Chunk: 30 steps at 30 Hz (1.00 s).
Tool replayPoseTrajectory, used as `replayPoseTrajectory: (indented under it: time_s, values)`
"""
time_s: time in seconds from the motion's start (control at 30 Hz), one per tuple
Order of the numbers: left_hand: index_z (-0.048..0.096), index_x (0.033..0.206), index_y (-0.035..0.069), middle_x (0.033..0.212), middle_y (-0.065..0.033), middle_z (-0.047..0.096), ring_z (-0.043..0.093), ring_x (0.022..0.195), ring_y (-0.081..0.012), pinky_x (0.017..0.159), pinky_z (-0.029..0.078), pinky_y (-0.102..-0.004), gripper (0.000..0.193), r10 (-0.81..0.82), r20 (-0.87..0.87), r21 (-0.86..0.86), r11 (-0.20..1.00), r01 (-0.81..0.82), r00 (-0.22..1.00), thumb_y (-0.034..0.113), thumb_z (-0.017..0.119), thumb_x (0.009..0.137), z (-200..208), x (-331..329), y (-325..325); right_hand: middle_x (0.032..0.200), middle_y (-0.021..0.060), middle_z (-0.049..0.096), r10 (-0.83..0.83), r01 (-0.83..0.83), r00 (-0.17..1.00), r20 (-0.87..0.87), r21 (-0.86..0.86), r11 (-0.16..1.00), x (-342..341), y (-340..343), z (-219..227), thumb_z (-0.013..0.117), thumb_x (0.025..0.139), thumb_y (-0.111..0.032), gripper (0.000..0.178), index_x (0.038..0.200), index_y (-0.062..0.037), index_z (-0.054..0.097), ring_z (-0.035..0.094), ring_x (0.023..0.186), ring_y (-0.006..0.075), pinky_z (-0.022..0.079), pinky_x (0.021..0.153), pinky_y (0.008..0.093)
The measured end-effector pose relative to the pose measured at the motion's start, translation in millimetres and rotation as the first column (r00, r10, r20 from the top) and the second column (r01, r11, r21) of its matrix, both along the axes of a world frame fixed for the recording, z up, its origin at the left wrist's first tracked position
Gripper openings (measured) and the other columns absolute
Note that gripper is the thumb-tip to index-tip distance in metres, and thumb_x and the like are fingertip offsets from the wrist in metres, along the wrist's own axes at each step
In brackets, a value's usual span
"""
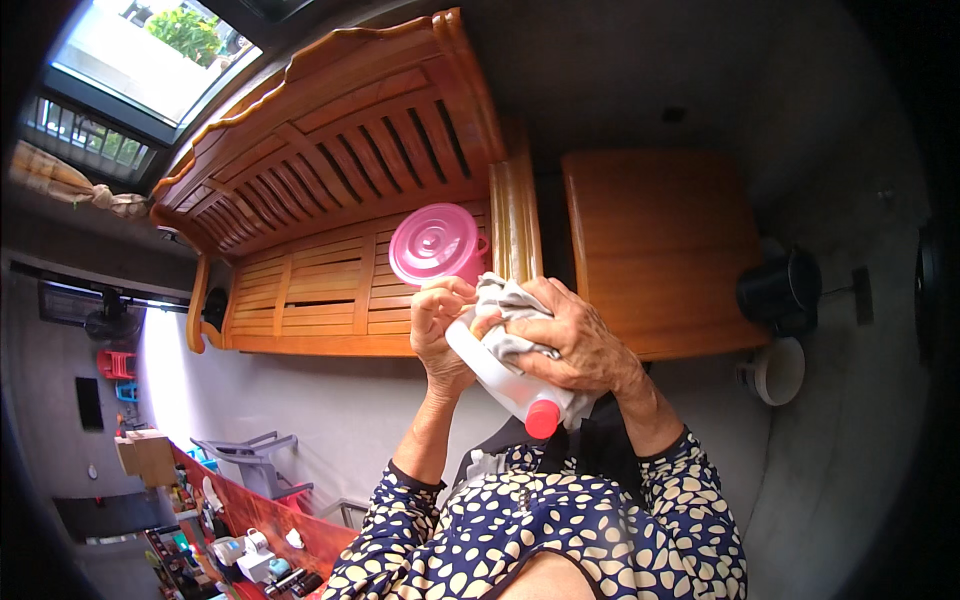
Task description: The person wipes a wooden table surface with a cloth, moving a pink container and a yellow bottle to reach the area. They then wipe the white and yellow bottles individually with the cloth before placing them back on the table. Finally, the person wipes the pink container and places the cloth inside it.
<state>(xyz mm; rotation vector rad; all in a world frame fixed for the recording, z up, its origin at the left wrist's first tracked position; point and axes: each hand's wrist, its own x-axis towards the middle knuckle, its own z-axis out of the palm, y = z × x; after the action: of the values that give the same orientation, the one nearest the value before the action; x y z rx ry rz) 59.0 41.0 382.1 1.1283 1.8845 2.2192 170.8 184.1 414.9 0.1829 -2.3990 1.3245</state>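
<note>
A white plastic jug [487, 372] with a red screw cap [543, 419] is tilted in front of my chest, its cap end toward me. My right hand [580, 335] is closed over a light grey-and-white cloth [512, 312], pressing it against the jug's side. At the jug's far end my left hand [437, 335] curls around it, fingers bent near the cloth's edge. Part of the jug is hidden under the cloth and my right hand. Just beyond my left hand, a pink lidded bucket [436, 243] sits on the wooden bench.
The slatted wooden bench [300, 290] stretches ahead to the left. Right of it stands a wooden cabinet or table [660, 250] with a dark pot [780, 292] at its right edge. A white bucket [779, 371] is below. A grey chair [250, 460] and a cluttered red table [290, 540] are lower left.
</note>
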Motion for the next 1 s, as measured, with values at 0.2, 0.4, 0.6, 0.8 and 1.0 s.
replayPoseTrajectory:
  time_s: [0.2, 0.4, 0.6, 0.8, 1.0]
  values:
    - [0.048, 0.1, 0.005, 0.097, -0.0085, 0.055, 0.059, 0.088, -0.016, 0.079, 0.051, -0.0288, 0.037, 0.07, -0.077, 0.006, 0.998, -0.069, 0.995, -0.004, 0.073, 0.074, 4.2, -5.0, 2.2, 0.105, 0.0139, 0.051, 0.13, -0.132, 0.991, -0.029, -0.072, 0.989, -5.7, 6.8, -4.2, 0.065, 0.07, -0.02, 0.03, 0.098, -0.011, 0.07, 0.05, 0.101, 0.0297, 0.041, 0.091, 0.0401]
    - [0.047, 0.104, 0.004, 0.099, -0.0089, 0.055, 0.062, 0.089, -0.0213, 0.081, 0.054, -0.0341, 0.043, 0.043, 0.145, 0.064, 0.997, -0.053, 0.988, -0.001, 0.076, 0.072, -5.3, -2.7, 2.8, 0.121, 0.0168, 0.049, 0.325, -0.321, 0.944, -0.057, -0.389, 0.863, 14.5, 19.6, -36.7, 0.065, 0.067, -0.015, 0.034, 0.1, -0.0058, 0.07, 0.042, 0.119, 0.0313, 0.03, 0.104, 0.0421]
    - [0.04, 0.119, 0.006, 0.11, -0.0103, 0.054, 0.062, 0.096, -0.0238, 0.084, 0.054, -0.0367, 0.075, -0.093, 0.268, 0.089, 0.993, 0.071, 0.959, 0.003, 0.086, 0.059, -6.9, -9.4, -1.7, 0.117, 0.0147, 0.048, -0.01, 0.016, 1.0, 0.013, -0.626, 0.779, 17.8, -14.5, -44.4, 0.066, 0.08, -0.011, 0.028, 0.107, -0.0029, 0.065, 0.047, 0.112, 0.0259, 0.036, 0.098, 0.0349]
    - [0.032, 0.133, 0.007, 0.124, -0.0119, 0.048, 0.057, 0.108, -0.0256, 0.09, 0.052, -0.0383, 0.097, -0.209, 0.255, 0.218, 0.964, 0.154, 0.944, 0.006, 0.089, 0.054, 2.7, -2.6, 13.6, 0.111, 0.0212, 0.05, -0.317, 0.328, 0.942, 0.107, -0.487, 0.81, -46.3, -20.3, -50.1, 0.059, 0.088, -0.024, 0.031, 0.113, -0.0051, 0.061, 0.055, 0.101, 0.0359, 0.045, 0.083, 0.0396]
    - [0.062, 0.079, 0.0, 0.081, -0.0108, 0.067, 0.066, 0.086, -0.0291, 0.079, 0.052, -0.0364, 0.02, -0.083, 0.132, 0.062, 0.995, 0.075, 0.988, 0.0, 0.078, 0.068, -3.5, -11.1, -1.8, 0.092, 0.0156, 0.064, -0.404, 0.374, 0.851, 0.336, 0.154, 0.915, -72.4, 6.7, -148.6, 0.055, 0.09, -0.03, 0.024, 0.102, -0.015, 0.068, 0.059, 0.09, 0.0331, 0.049, 0.081, 0.0388]
